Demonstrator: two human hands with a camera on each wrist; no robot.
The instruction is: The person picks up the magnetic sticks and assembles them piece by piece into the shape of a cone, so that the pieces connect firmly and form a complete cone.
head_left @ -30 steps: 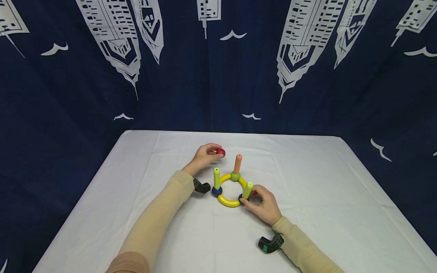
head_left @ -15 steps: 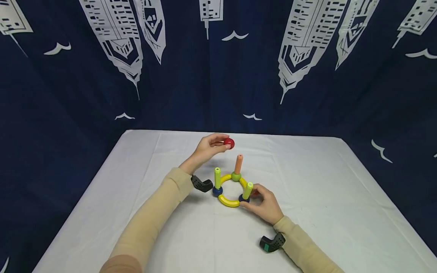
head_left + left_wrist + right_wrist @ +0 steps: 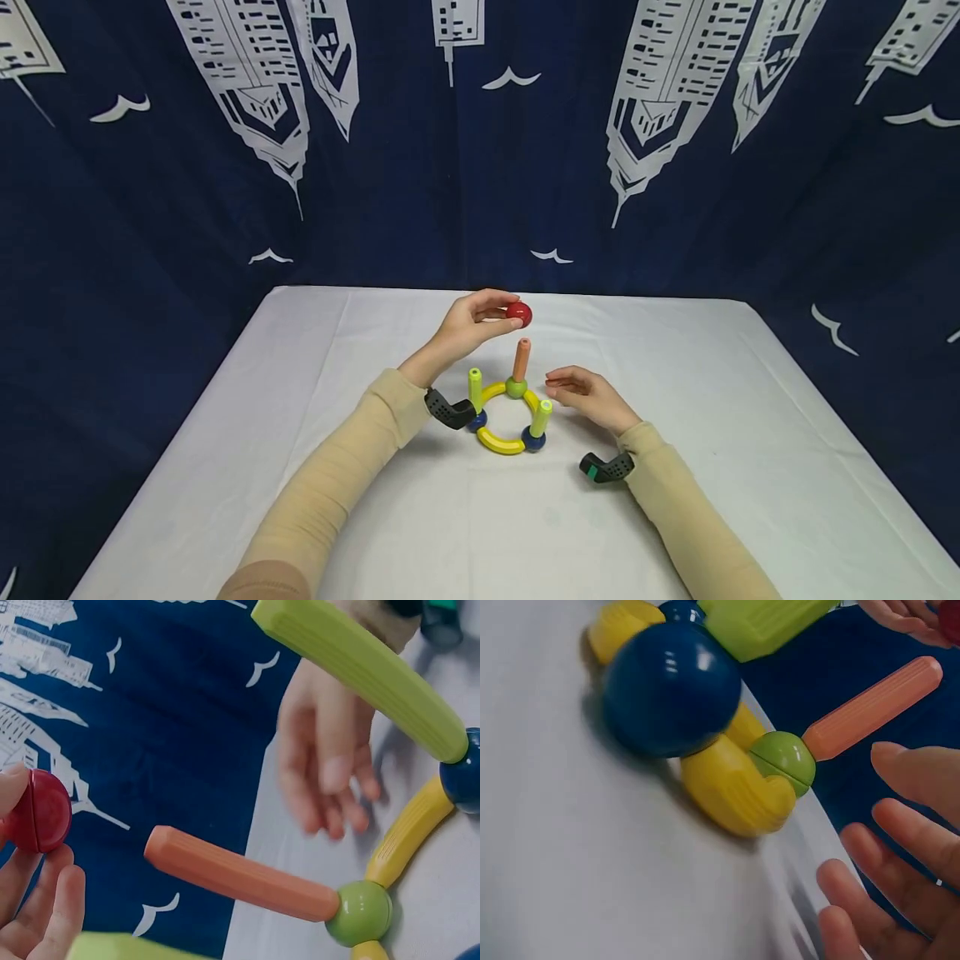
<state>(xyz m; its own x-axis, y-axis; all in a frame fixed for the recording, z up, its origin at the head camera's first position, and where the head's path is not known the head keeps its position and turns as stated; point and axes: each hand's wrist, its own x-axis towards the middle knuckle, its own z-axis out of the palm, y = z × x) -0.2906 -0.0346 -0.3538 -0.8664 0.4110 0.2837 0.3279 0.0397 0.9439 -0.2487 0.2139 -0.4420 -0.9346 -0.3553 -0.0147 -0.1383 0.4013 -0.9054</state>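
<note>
My left hand [image 3: 468,327] pinches a red ball [image 3: 519,313] between thumb and fingers, above and behind the orange rod [image 3: 522,360]. That rod stands upright on a green ball [image 3: 360,912], part of a ring of curved yellow pieces [image 3: 501,443] joined by balls. Two yellow-green rods [image 3: 541,418] rise from dark blue balls [image 3: 673,690] at the ring's near right and left. To the right of the ring my right hand [image 3: 592,397] hovers with loosely bent fingers and nothing in them. In the left wrist view the red ball [image 3: 49,811] shows a groove round it.
A white cloth covers the table [image 3: 675,375], whose far edge meets a dark blue curtain [image 3: 480,183] printed with white buildings and birds. Black devices [image 3: 606,468] are worn on both wrists. The left forearm [image 3: 337,492] passes left of the ring.
The left hand has carried the red ball up and to the right, towards the orange rod's top. My right hand has let go of the near-right blue ball and moved back and away.
</note>
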